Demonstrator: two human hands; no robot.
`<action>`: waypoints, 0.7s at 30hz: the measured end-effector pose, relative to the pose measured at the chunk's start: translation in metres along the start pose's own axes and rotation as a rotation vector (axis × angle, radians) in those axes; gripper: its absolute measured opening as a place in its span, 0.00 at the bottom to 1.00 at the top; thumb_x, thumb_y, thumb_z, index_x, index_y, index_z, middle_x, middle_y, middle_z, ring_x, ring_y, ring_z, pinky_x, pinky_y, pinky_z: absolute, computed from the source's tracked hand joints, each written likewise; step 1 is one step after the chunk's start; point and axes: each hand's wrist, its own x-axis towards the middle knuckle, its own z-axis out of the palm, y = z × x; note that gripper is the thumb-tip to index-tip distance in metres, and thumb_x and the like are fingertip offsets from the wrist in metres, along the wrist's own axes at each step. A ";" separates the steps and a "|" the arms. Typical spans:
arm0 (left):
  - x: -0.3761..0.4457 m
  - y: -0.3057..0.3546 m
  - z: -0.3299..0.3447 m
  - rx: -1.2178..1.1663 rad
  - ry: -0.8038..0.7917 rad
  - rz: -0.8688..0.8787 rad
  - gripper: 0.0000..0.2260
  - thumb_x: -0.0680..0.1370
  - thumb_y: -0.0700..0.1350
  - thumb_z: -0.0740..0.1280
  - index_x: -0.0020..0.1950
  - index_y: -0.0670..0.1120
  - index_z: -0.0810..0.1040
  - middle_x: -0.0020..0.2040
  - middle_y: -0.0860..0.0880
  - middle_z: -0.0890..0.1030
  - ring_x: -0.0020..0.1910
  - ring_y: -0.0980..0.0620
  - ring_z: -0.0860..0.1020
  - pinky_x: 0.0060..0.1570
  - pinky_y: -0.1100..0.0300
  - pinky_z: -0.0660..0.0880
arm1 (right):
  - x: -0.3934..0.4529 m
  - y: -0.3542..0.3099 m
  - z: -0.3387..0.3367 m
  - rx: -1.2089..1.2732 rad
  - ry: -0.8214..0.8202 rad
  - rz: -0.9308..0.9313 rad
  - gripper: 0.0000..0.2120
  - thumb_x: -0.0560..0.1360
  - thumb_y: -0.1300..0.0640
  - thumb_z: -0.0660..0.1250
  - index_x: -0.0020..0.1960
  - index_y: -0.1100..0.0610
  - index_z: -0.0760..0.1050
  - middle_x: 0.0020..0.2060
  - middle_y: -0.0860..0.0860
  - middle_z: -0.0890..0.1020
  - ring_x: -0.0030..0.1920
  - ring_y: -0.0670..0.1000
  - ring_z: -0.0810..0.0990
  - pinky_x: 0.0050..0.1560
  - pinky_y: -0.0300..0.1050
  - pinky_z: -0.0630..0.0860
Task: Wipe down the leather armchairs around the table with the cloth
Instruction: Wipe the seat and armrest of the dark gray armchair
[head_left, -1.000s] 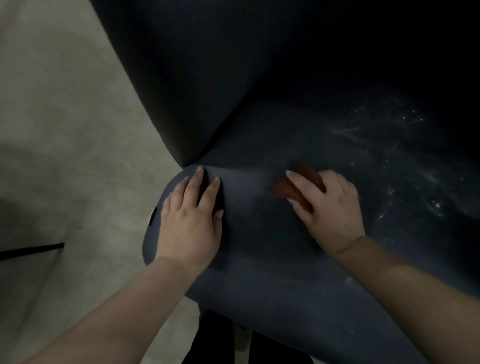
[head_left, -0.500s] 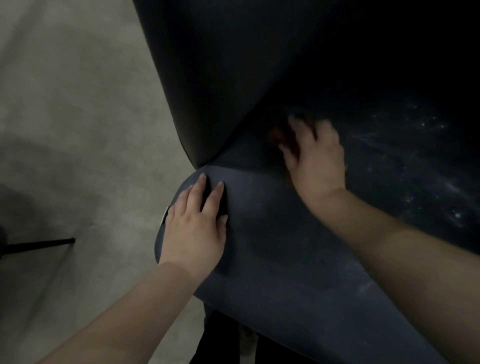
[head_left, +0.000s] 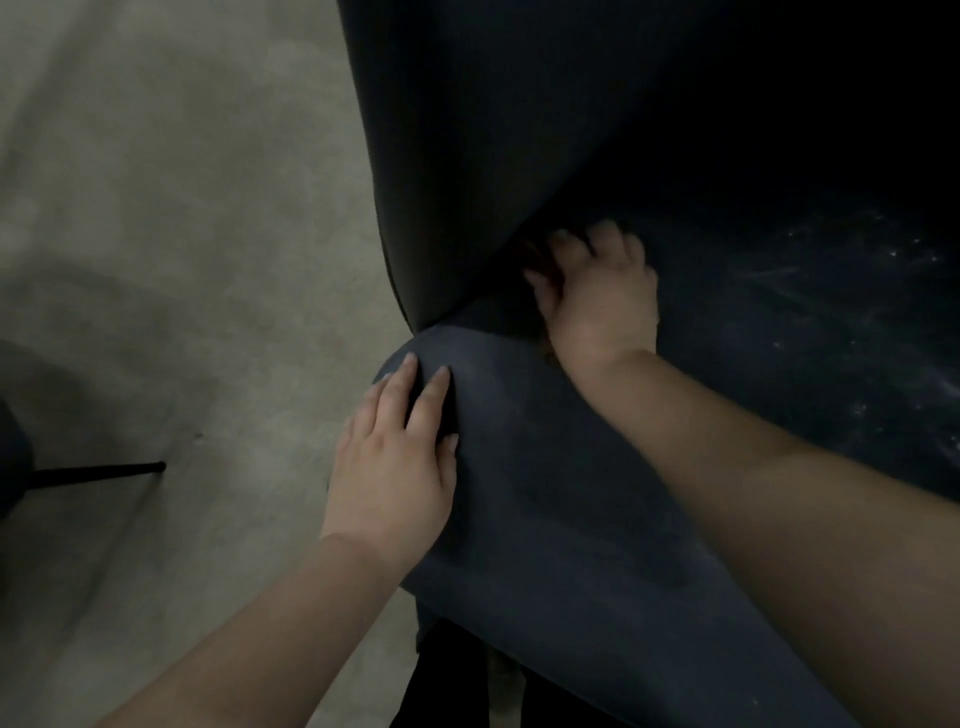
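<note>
- The left hand (head_left: 395, 467) lies flat on the front left corner of the seat (head_left: 545, 519), fingers straight and a little spread, holding nothing. I think it is there to steady the chair (head_left: 467, 156) and to carry some body weight while the other arm reaches deep.
- The right hand (head_left: 597, 291) is far in, at the crease where the seat meets the back. Its fingers bend down over the cloth (head_left: 535, 260) and press it against the leather.
- Only a small reddish-brown part of the cloth shows, beside the fingers and in shadow; the rest is hidden under the hand. How it is folded I cannot tell.
- The step seems to be wiping the crease, a place where dust collects, so the hand pushes the cloth into the fold.
- To the right, the dark seat has pale specks and streaks (head_left: 857, 291). This part probably needs wiping next.
- The nearer part of the seat looks more even, perhaps already wiped.
- On the left is a grey floor (head_left: 156, 260), with 1 thin black leg (head_left: 98, 473) of some other furniture.
- The light is weak, so dirt in the crease is easy to miss.
</note>
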 end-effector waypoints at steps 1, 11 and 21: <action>-0.001 -0.002 0.001 0.001 0.003 -0.023 0.26 0.79 0.54 0.57 0.77 0.50 0.59 0.77 0.46 0.59 0.73 0.43 0.60 0.71 0.47 0.61 | 0.003 -0.004 0.002 0.009 -0.009 0.030 0.22 0.79 0.47 0.61 0.71 0.54 0.70 0.62 0.59 0.72 0.59 0.62 0.69 0.51 0.51 0.67; -0.011 -0.005 -0.002 0.052 -0.050 -0.042 0.30 0.78 0.58 0.55 0.78 0.48 0.55 0.78 0.47 0.54 0.75 0.46 0.57 0.73 0.53 0.56 | -0.042 0.015 -0.016 -0.023 -0.063 -0.276 0.24 0.72 0.52 0.72 0.67 0.52 0.75 0.52 0.62 0.77 0.49 0.64 0.76 0.45 0.53 0.72; -0.020 -0.016 -0.005 0.044 -0.066 0.010 0.27 0.79 0.51 0.58 0.77 0.48 0.58 0.77 0.45 0.57 0.73 0.43 0.60 0.71 0.50 0.61 | -0.145 -0.020 -0.017 0.091 -0.228 -0.412 0.29 0.62 0.49 0.78 0.62 0.49 0.79 0.42 0.54 0.78 0.37 0.56 0.78 0.34 0.46 0.72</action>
